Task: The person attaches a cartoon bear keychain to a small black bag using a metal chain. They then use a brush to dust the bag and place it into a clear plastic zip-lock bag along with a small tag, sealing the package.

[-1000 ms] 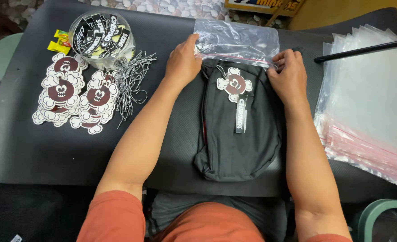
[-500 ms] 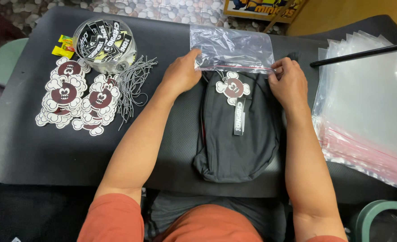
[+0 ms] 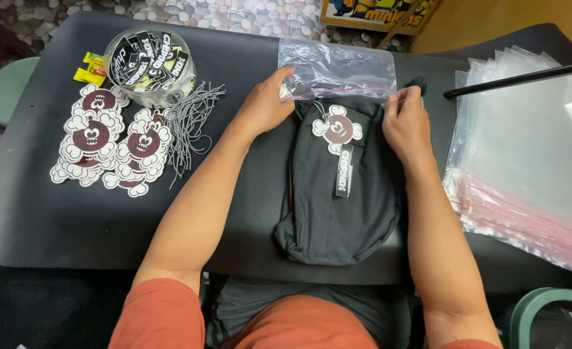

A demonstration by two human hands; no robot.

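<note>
Garment [image 3: 338, 207]: black, folded, w/ tag.

On the dark table [image 3: 53, 213], left side: a pile of cloud-shaped hang tags [image 3: 108, 145], brown and white w/ a cartoon face. Just above it a clear round tub [image 3: 149, 64] w/ black labels inside, beside a yellow packet [image 3: 90, 66]. Near the tags lie speckled strings [image 3: 186, 126]. Right side: a stack of clear zip bags [image 3: 525, 161], a black rod [image 3: 519, 79] across its top.
</note>
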